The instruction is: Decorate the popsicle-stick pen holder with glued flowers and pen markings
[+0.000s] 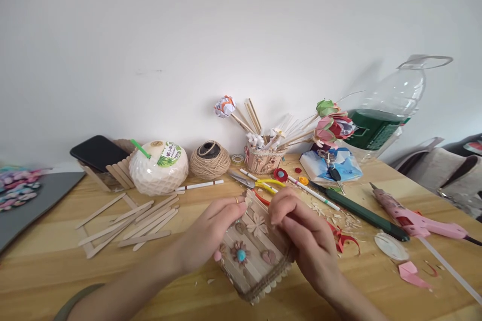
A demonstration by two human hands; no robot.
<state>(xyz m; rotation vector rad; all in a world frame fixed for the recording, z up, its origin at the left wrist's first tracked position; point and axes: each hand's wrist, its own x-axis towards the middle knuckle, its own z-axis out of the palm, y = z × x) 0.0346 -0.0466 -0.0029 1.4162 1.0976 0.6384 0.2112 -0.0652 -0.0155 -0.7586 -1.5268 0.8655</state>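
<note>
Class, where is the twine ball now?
In the head view, the twine ball sits left of centre, between the white coconut and the pot of paper flowers.

Two hands (213,228) (311,241), one decorated wooden piece (251,262) — plus one coconut (158,173), one bottle (382,125), one glue gun (412,221).

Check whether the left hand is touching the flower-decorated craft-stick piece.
Touching. The head view shows the left hand gripping the flower-decorated craft-stick piece along its upper-left edge.

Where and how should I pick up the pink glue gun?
Probably by the handle, from the right and above: the pink glue gun lies with its nozzle pointing away to the left, while the handle juts out rightward.
</note>
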